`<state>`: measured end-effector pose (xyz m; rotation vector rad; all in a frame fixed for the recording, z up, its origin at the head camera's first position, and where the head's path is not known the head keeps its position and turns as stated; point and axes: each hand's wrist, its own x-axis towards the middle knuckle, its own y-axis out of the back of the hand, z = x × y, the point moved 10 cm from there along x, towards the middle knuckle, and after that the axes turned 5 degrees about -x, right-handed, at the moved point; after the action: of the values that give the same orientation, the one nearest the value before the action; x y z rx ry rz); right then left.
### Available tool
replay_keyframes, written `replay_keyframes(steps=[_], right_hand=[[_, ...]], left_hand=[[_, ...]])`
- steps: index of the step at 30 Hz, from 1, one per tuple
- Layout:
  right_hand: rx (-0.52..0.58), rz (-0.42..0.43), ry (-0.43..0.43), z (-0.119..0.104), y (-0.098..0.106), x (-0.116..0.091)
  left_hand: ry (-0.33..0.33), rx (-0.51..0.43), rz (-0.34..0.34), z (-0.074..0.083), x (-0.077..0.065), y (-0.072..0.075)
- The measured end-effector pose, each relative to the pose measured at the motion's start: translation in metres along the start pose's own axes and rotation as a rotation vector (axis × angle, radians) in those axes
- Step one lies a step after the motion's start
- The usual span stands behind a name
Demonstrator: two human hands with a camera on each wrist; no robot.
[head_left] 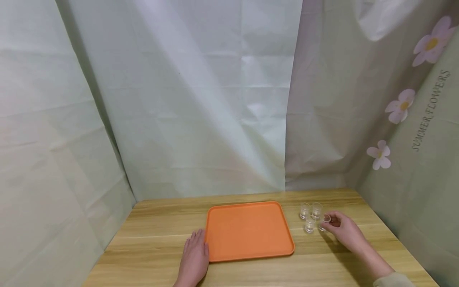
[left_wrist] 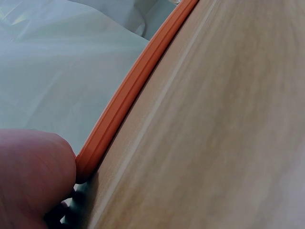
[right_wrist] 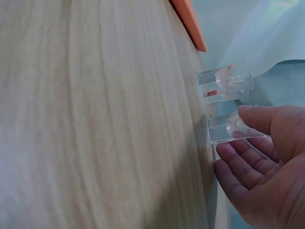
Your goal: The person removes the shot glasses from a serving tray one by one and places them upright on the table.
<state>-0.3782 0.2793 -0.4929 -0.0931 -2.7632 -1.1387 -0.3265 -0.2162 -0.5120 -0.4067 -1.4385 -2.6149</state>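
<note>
At the right of the table stands a group of small clear shot glasses. My right hand [head_left: 346,231] pinches the nearest-right shot glass [head_left: 323,226] between thumb and fingers. In the right wrist view that glass [right_wrist: 219,131] is upright on the wood, the thumb at its upper part and the fingers on its far side. Three more glasses stand close by: one in front [head_left: 309,226] and two behind, left [head_left: 305,211] and right [head_left: 316,210]. My left hand [head_left: 194,257] lies with straight fingers along the left edge of an orange tray [head_left: 249,231], its thumb against the rim.
The tray lies flat in the middle of the wooden table [head_left: 154,239], left of the glasses. Pale cloth sheets [head_left: 201,99] hang along the back and both sides, the right one [head_left: 423,191] printed with flowers and lettering.
</note>
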Motion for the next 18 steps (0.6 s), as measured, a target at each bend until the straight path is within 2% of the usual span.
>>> replay_keyframes(steps=[9,14,18], right_hand=[[-0.015,0.005,0.032,-0.007,0.0,-0.001],[-0.098,0.054,0.1,-0.027,0.004,-0.008],[-0.179,0.126,0.163,-0.05,0.006,-0.017]], left_hand=[[0.016,-0.012,0.004,-0.001,0.001,0.0],[0.024,-0.029,0.0,-0.002,0.005,0.001],[0.015,-0.032,0.007,-0.002,0.006,0.002]])
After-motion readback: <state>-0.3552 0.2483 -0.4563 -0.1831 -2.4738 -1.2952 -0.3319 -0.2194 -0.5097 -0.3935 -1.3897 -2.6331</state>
